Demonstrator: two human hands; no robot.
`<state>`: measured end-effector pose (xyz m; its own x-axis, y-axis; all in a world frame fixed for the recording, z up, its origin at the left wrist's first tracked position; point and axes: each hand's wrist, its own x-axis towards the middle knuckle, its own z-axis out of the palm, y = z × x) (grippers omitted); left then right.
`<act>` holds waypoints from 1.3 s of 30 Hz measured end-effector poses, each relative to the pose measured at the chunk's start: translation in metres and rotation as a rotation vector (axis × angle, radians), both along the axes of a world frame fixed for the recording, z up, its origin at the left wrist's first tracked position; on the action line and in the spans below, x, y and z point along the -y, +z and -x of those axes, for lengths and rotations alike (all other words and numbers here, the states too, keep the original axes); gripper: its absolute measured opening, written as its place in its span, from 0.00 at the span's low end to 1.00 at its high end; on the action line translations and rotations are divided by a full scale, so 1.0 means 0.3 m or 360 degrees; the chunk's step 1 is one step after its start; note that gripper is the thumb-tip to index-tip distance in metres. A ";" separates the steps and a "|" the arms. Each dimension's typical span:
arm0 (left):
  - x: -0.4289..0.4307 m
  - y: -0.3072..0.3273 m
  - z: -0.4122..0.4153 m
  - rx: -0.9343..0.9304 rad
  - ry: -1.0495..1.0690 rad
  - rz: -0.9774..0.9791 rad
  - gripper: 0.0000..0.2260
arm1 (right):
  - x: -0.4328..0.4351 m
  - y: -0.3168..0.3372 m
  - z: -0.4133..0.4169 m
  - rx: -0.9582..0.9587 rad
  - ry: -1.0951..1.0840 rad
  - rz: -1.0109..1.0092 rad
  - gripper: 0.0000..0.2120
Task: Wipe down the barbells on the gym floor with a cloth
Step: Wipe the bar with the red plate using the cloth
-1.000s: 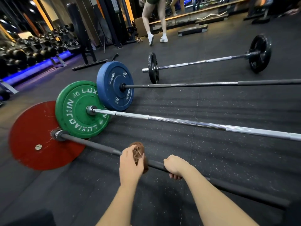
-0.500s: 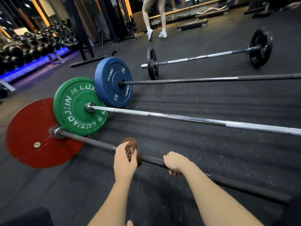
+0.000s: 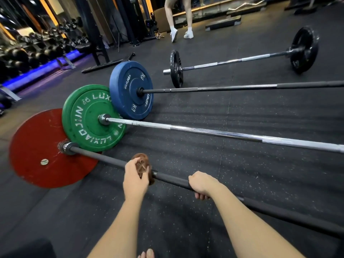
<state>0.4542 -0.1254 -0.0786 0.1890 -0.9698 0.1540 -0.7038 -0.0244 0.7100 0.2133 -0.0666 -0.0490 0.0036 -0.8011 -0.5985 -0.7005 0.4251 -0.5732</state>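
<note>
On black rubber gym flooring [image 3: 204, 164], a crumpled brown cloth [image 3: 141, 164] is clasped round the dark red-plated barbell [image 3: 104, 159] by the left grip [image 3: 135, 180], that barbell being clenched alongside by the right grip [image 3: 202, 184].

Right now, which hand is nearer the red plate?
Left. The left hand holds the cloth on the bar nearer the red plate; the right hand grips the same bar farther from it.

Gym: rubber floor [image 3: 204, 112], loaded barbells [image 3: 214, 132], dumbbell rack [image 3: 37, 51], step platform [image 3: 223, 23].
</note>
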 end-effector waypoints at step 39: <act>-0.046 -0.015 0.078 0.0015 0.0129 0.0075 0.19 | 0.004 -0.031 -0.057 -0.0558 0.0032 0.0216 0.13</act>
<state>0.4308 -0.1116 -0.0832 0.2650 -0.9430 0.2015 -0.7075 -0.0481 0.7051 0.2303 -0.0677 -0.0583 -0.1660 -0.8752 -0.4545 -0.8717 0.3457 -0.3474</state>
